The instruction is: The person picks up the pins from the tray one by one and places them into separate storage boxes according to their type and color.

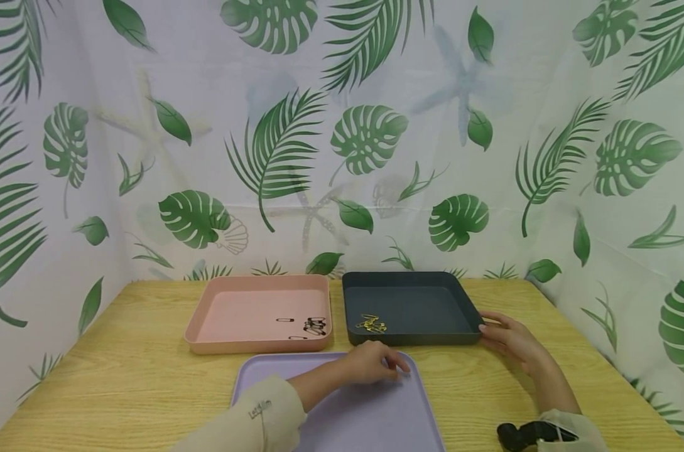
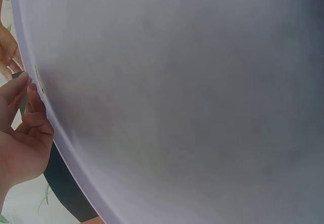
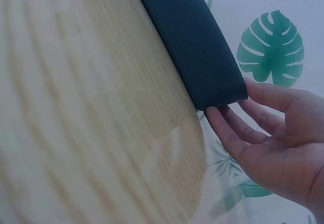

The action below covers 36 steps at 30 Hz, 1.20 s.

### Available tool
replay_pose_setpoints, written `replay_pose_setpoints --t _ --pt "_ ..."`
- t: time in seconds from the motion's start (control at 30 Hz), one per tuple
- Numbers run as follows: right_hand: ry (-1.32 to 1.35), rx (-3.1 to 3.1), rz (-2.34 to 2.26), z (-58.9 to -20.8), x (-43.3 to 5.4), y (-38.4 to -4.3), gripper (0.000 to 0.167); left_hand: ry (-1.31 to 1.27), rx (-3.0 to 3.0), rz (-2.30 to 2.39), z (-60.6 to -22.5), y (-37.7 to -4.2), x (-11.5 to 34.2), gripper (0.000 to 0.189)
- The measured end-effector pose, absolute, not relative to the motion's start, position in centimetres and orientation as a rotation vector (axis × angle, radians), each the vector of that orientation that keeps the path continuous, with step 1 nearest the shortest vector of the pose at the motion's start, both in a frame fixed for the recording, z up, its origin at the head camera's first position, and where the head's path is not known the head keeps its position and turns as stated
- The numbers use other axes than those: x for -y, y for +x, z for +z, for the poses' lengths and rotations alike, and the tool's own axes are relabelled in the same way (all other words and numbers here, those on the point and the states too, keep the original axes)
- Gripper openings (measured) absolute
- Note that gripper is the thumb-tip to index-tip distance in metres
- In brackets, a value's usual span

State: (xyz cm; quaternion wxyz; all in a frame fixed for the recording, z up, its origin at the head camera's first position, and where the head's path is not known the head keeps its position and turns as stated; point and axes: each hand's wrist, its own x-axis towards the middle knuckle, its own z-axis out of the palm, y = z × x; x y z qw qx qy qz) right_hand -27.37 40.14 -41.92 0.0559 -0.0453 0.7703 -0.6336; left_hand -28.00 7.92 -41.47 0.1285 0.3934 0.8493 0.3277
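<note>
My left hand (image 1: 370,363) is over the far right part of a lavender tray (image 1: 375,417), fingers bent down, thumb and forefinger slightly apart. Beside these fingertips, the left wrist view shows a thin gold safety pin (image 2: 38,80) at the lavender tray's edge. With fairly straight fingers, my right hand (image 1: 514,342) touches the near right corner of a dark blue tray (image 1: 415,339). The right wrist view shows its fingertips (image 3: 215,117) against that corner. Several gold safety pins (image 1: 371,324) lie in the dark tray's near left corner.
A pink tray (image 1: 245,346) stands left of the dark one, with several black safety pins (image 1: 314,326) mostly in its near right corner. The trays rest on a wooden table (image 1: 121,376). A leaf-print cloth (image 1: 296,251) hangs behind and at both sides.
</note>
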Motion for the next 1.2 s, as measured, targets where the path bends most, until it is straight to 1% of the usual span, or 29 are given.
replay_pose_setpoints --t 0.5,0.73,0.87,1.07,1.2 --pt "-0.164 -2.327 -1.924 -41.62 -40.03 -27.31 0.06 1.221 -2.46 0.868 -41.5 -27.74 -7.83 0.019" --pt "-0.159 -2.326 -1.918 -41.69 -40.14 -27.39 0.06 1.21 -2.486 0.897 -41.45 -27.71 -7.63 0.005" --pt "-0.147 -2.327 -1.918 -41.76 -40.15 -27.38 0.061 1.245 -2.537 0.861 -41.73 -28.04 -7.71 0.008" --pt "-0.138 -2.323 -1.924 -41.88 -40.17 -27.44 0.062 1.29 -2.527 0.881 -41.9 -28.37 -7.76 0.017" --pt "-0.129 -2.329 -1.924 -41.9 -40.15 -27.46 0.062 1.293 -2.494 0.892 -41.76 -28.35 -7.66 0.017"
